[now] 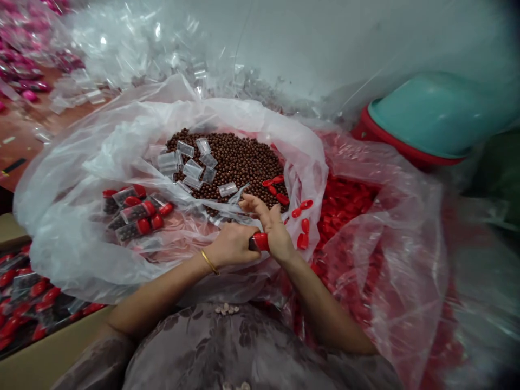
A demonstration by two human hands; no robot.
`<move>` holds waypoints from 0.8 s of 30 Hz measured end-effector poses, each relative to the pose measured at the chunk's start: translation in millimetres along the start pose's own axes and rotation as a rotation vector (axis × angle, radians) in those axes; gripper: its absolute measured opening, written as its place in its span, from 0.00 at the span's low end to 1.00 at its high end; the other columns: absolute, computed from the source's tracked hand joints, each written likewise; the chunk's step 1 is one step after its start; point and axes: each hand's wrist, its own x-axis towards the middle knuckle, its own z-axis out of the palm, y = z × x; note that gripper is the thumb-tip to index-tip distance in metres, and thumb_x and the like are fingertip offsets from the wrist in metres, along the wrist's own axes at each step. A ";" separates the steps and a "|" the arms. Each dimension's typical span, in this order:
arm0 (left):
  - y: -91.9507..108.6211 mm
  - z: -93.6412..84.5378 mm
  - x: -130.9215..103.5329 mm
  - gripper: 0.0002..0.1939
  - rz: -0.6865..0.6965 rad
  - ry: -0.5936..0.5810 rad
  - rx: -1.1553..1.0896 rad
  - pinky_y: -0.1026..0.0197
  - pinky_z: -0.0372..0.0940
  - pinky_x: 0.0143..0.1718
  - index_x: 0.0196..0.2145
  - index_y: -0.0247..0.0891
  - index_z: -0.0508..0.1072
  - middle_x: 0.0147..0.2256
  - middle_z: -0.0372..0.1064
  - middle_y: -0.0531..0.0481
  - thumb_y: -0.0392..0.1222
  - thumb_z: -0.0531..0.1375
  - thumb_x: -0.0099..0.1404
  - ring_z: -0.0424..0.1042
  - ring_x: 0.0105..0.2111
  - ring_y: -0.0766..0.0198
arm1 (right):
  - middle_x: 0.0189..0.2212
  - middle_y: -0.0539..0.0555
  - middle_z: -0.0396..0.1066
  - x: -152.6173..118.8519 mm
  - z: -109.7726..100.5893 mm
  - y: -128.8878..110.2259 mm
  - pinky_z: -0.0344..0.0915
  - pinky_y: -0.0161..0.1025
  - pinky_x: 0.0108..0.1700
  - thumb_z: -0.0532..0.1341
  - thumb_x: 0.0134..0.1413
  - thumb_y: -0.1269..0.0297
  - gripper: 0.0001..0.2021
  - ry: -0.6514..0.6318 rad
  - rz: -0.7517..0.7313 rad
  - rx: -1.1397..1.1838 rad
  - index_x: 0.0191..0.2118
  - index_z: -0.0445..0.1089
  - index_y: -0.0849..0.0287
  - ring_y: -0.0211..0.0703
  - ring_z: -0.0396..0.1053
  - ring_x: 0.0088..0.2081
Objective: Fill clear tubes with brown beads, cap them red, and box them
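Observation:
My left hand (234, 245), with a gold bangle at the wrist, is wrapped round a small container of dark beads with a red cap (261, 241). Against that cap rests the palm of my right hand (276, 233), its fingers spread and pointing up and left. Just beyond my hands lies a heap of brown beads (239, 162) in an open white plastic bag (300, 141). Several clear empty tubes (192, 169) sit on the beads. Loose red caps (303, 241) lie at the bag's right side. Several filled red-capped containers (136, 214) are piled at its left.
A large bag of red caps (349, 216) stands at the right. Behind it are nested teal and red basins (430, 114). A cardboard box (52, 346) of filled containers is at lower left. Clear tubes (134, 43) and pink pieces (24, 59) lie at the back left.

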 end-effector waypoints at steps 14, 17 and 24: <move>-14.5 29.2 -6.4 0.06 -0.072 0.013 -0.063 0.62 0.57 0.26 0.26 0.35 0.72 0.24 0.70 0.45 0.40 0.58 0.51 0.65 0.23 0.62 | 0.59 0.58 0.59 -6.1 15.9 29.5 0.54 0.49 0.60 0.32 0.65 0.56 0.28 0.052 -0.248 -0.512 0.62 0.54 0.59 0.42 0.55 0.60; -14.2 8.9 -16.4 0.01 -0.120 0.090 -0.168 0.66 0.52 0.24 0.22 0.36 0.68 0.20 0.65 0.53 0.36 0.57 0.50 0.60 0.21 0.69 | 0.53 0.57 0.67 7.9 7.4 19.8 0.63 0.43 0.53 0.25 0.64 0.62 0.32 0.089 -0.286 -0.323 0.57 0.60 0.60 0.38 0.64 0.54; -85.4 -72.4 -82.1 0.11 -0.495 0.535 0.056 0.67 0.54 0.25 0.23 0.37 0.69 0.20 0.65 0.54 0.48 0.62 0.52 0.62 0.22 0.68 | 0.38 0.64 0.72 44.4 -73.3 17.9 0.58 0.54 0.46 0.56 0.55 0.54 0.17 0.306 -0.242 -1.170 0.39 0.72 0.63 0.56 0.65 0.43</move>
